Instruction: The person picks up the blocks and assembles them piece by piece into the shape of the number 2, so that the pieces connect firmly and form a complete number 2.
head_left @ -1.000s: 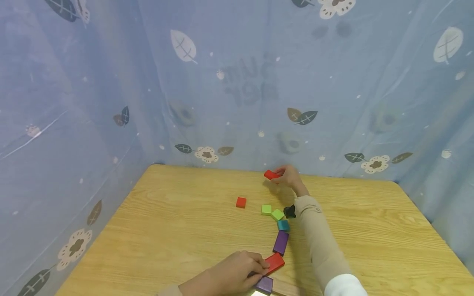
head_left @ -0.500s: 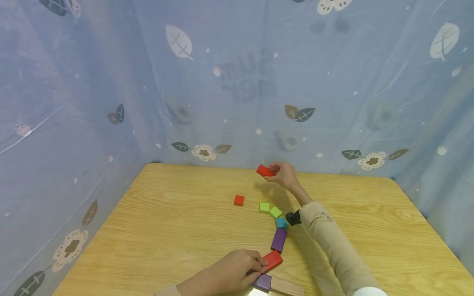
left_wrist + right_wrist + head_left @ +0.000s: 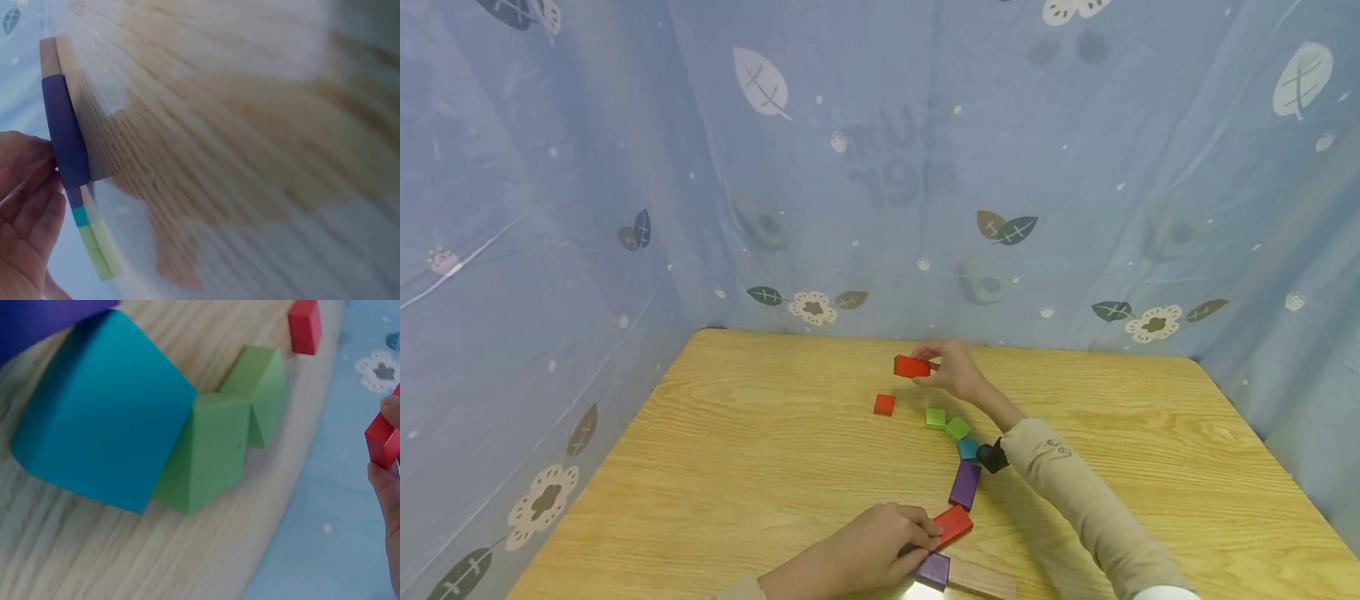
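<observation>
At the near edge of the head view, my left hand (image 3: 880, 546) curls around a purple block (image 3: 933, 571), with a finger touching the end of a red block (image 3: 952, 526). In the left wrist view its fingertips meet the side of the purple block (image 3: 65, 125). Over the far side of the table, my right hand (image 3: 953, 368) pinches another red block (image 3: 912, 367) between thumb and fingers, held above the surface. A smaller red block (image 3: 884, 405) lies apart, just nearer than the held one. The right wrist view shows the held red block (image 3: 382, 439) at its edge.
A curved row runs from the left hand: a long purple block (image 3: 966, 485), a teal block (image 3: 967, 450) and two green blocks (image 3: 957, 428). A plain wooden block (image 3: 982, 578) lies at the near edge. Blue curtain (image 3: 880, 167) hangs behind the table (image 3: 760, 433).
My right hand has carried the red block leftward along the back of the table, rising a little and then lowering toward the small red block. My left hand stays in place.
</observation>
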Motion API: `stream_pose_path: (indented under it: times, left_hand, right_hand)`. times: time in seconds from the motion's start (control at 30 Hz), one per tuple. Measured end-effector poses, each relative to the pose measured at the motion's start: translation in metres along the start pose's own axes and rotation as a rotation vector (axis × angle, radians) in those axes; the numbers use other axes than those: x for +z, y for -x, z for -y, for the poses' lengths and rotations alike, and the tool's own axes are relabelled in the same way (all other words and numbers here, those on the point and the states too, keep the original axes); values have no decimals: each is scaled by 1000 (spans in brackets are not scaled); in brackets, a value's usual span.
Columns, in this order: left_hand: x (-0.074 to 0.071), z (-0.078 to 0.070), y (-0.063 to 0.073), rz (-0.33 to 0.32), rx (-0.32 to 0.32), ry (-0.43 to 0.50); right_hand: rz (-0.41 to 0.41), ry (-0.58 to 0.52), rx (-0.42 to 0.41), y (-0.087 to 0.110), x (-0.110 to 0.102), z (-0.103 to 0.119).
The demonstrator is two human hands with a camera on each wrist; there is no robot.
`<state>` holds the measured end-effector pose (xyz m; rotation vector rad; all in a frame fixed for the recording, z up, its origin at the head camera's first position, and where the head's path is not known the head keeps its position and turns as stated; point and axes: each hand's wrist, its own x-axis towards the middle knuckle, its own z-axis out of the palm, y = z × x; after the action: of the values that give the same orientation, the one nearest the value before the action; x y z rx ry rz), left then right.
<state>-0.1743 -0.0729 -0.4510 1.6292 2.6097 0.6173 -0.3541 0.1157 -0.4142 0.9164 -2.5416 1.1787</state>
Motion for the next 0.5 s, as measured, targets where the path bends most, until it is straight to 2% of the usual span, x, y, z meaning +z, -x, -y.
stream_pose_path:
  times: [0.1, 0.2, 0.3, 0.5]
  left_hand:
    - [0, 0, -1, 14, -6, 6]
    - [0, 0, -1, 18, -10, 11]
    - [0, 0, -1, 17, -11, 10]
    - [1, 0, 0, 0, -2, 3]
  right_hand:
    - [56, 28, -90, 1, 4, 1]
    - [142, 23, -138, 4, 8, 1]
    - [235, -8, -131, 7, 11, 3]
    - [347, 27, -147, 9, 17, 5]
